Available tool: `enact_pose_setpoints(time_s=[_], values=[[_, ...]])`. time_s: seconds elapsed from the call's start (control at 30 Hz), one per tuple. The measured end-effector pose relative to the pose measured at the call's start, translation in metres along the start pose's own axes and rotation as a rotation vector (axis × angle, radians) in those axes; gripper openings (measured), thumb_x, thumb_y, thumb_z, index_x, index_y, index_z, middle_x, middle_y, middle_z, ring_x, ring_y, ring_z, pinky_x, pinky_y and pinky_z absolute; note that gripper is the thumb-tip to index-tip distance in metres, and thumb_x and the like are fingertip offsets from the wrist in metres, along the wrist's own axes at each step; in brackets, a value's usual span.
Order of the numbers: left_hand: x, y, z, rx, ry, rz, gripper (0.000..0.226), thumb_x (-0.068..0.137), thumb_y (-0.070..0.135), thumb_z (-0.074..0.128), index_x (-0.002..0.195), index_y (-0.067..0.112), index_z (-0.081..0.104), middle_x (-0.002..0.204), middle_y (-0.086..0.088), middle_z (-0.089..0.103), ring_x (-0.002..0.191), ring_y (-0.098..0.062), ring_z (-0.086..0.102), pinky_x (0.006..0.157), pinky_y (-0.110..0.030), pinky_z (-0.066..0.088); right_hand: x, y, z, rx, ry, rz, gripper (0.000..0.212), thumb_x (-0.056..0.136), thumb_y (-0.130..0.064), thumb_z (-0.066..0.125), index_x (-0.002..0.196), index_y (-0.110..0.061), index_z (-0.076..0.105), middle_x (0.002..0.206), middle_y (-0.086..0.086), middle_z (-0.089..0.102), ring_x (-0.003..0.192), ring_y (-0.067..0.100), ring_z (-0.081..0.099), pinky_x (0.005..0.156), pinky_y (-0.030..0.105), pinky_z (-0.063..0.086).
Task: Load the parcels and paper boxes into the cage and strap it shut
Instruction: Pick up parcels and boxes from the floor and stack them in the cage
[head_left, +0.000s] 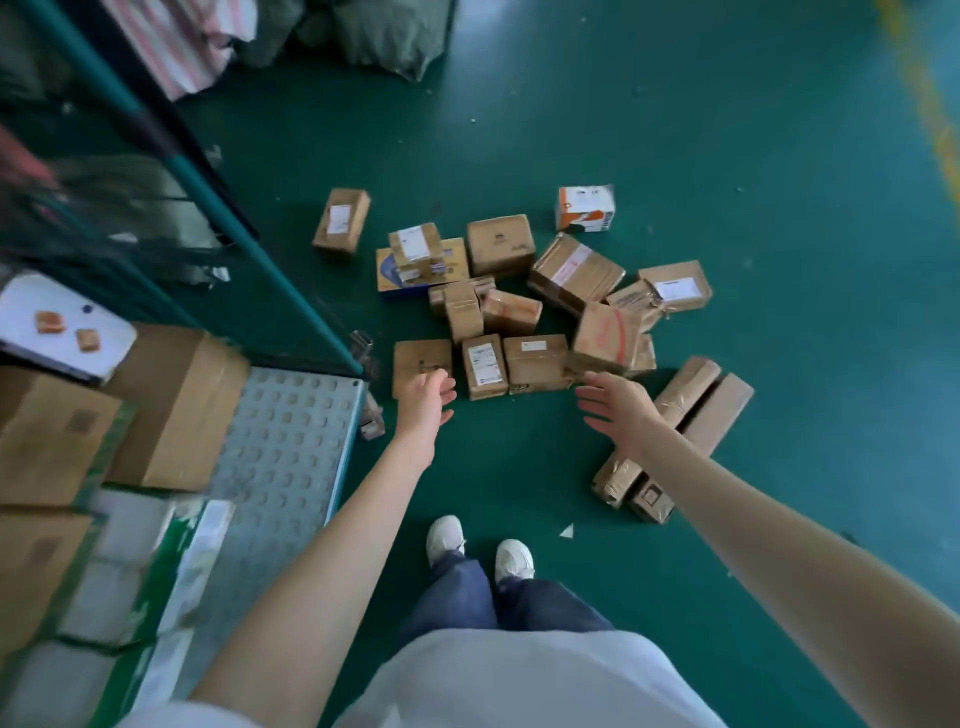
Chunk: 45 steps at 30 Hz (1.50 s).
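Stands in white shoes (445, 535) on a green floor (753, 156), facing a loose scatter of brown parcels (501, 244), both bare arms stretched down toward it. Holds nothing in the left grip (426, 395): fingers loosely curled, hanging over the near edge of a flat brown parcel (415, 358) at the near left of the scatter; cannot tell whether touching it. Spreads the right grip (618, 410) wide, fingers straight and apart, empty, just this side of a tilted parcel with red print (608, 332) and just left of two long parcels (719, 410) lying side by side. Between the two grips, on the floor, a labelled parcel (484, 366) touching a taped parcel (535, 361). Farther back in the scatter, a small labelled box stacked on a blue and yellow box (457, 257); apart from the rest, a lone brown parcel (341, 221) at far left and a white box with orange print (585, 208) at far right. To the left, the cage (291, 441): grey dimpled floor plate, a teal frame bar slanting up and away, and inside it large cardboard boxes (176, 410) with blurred white and green packages nearer the camera. At the top edge, dark green sacks (384, 36) on the floor.
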<state>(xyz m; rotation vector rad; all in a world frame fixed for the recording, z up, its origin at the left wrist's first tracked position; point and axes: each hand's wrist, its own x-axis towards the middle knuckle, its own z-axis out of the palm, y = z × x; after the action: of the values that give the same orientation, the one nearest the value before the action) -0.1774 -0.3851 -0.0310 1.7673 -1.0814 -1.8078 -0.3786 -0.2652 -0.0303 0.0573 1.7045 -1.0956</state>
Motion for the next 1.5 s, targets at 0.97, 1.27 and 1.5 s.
enact_pose_setpoints(time_s=[0.97, 1.27, 1.5], values=[[0.408, 0.046, 0.097, 0.698, 0.117, -0.128, 0.075, 0.095, 0.032, 0.061, 0.153, 0.005, 0.020, 0.153, -0.018, 0.026, 0.133, -0.035, 0.040, 0.103, -0.042, 0.039, 0.387, -0.108, 0.106, -0.919, 0.105, -0.104, 0.080, 0.084, -0.024, 0.073, 0.150, -0.015, 0.028, 0.148, 0.011, 0.037, 0.136, 0.030, 0.033, 0.110, 0.050, 0.036], [0.557, -0.059, 0.150, 0.925, 0.194, -0.072, 0.098, 0.081, 0.060, 0.069, 0.154, 0.038, 0.008, 0.162, -0.016, -0.005, 0.148, -0.041, 0.009, 0.112, -0.063, 0.024, 0.598, -0.052, 0.113, -1.476, -0.039, -0.302, 0.100, 0.087, -0.039, 0.071, 0.157, -0.024, 0.002, 0.165, 0.007, -0.005, 0.150, 0.035, -0.002, 0.120, 0.052, 0.008], [0.644, -0.117, 0.203, 0.946, 0.161, -0.050, 0.127, 0.070, 0.077, 0.066, 0.150, 0.038, -0.024, 0.154, -0.019, -0.036, 0.147, -0.046, -0.013, 0.105, -0.075, 0.020, 0.720, -0.010, 0.123, -1.689, -0.086, -0.327, 0.121, 0.081, -0.048, 0.075, 0.155, -0.025, -0.018, 0.160, 0.015, -0.026, 0.148, 0.039, -0.017, 0.119, 0.057, 0.001]])
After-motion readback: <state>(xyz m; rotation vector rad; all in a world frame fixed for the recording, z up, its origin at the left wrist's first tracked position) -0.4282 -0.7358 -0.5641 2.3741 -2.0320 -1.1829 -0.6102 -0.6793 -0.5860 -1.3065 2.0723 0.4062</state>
